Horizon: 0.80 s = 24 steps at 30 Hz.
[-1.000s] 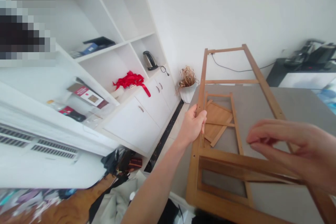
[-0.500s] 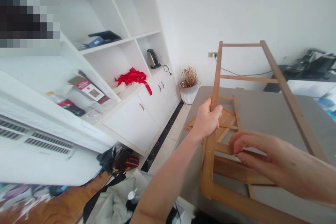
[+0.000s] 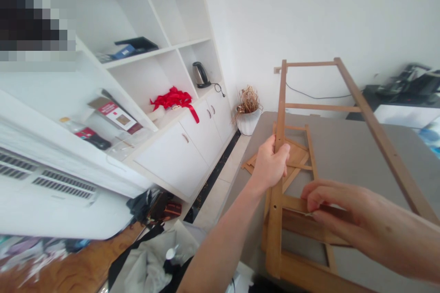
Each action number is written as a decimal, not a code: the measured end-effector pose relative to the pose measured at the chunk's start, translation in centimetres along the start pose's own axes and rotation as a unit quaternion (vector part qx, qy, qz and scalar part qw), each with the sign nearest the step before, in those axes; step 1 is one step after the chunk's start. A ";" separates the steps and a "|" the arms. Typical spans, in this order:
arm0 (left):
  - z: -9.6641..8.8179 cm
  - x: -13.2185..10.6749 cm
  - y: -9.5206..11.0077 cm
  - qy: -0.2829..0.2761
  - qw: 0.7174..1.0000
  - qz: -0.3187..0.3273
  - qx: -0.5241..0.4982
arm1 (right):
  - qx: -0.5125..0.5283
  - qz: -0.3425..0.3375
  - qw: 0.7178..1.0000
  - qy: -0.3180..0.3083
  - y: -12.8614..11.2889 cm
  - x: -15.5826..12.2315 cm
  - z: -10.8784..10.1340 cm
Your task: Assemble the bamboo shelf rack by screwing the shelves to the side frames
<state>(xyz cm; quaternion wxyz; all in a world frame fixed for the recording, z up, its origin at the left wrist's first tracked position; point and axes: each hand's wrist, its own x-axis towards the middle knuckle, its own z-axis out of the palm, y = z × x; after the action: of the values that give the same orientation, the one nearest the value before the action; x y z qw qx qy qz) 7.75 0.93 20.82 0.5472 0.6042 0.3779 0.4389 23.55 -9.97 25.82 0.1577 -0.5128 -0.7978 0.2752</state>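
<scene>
My left hand (image 3: pixel 271 161) is wrapped round the left rail of a brown wooden frame (image 3: pixel 281 110), which stands tilted above a grey table. The frame has two long rails joined by thin crossbars, and a small hole shows in the left rail below my fist. My right hand (image 3: pixel 354 217) is inside the frame, thumb and forefinger pinched on a thin, pale piece too small to name. Just behind those fingertips is a wooden slat (image 3: pixel 292 203). More wooden parts (image 3: pixel 295 152), one of them a smaller frame, lie on the table beyond my left hand.
The grey table (image 3: pixel 350 146) spreads under the frame. White shelving (image 3: pixel 161 142) on the left holds a kettle (image 3: pixel 200 74), red ribbon (image 3: pixel 173 99) and a bottle (image 3: pixel 90 136). A pot of dried plants (image 3: pixel 248 121) stands by the wall. Black equipment (image 3: pixel 409 84) sits at right.
The wooden frame has shifted slightly left and down at its far end, my left hand moving with it. My right hand has dropped a little, still pinched.
</scene>
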 end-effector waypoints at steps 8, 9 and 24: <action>0.0 0.5 -0.4 -0.005 1.000 -0.009 0.004 | -0.043 -0.053 0.997 -0.019 -0.3 1.6 -0.5; 0.0 0.5 -0.5 -0.006 1.000 -0.011 0.003 | -0.055 -0.062 0.996 -0.015 -0.6 2.0 -0.6; 0.2 0.9 -1.1 0.046 0.999 -0.009 0.026 | -0.206 -0.187 0.961 -0.007 -2.5 4.7 1.5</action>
<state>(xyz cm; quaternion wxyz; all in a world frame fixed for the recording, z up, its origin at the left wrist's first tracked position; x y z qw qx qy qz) 8.22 1.81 19.80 0.5169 0.5941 0.4197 0.4514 18.88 -6.99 25.98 0.0916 -0.3739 -0.9199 0.0746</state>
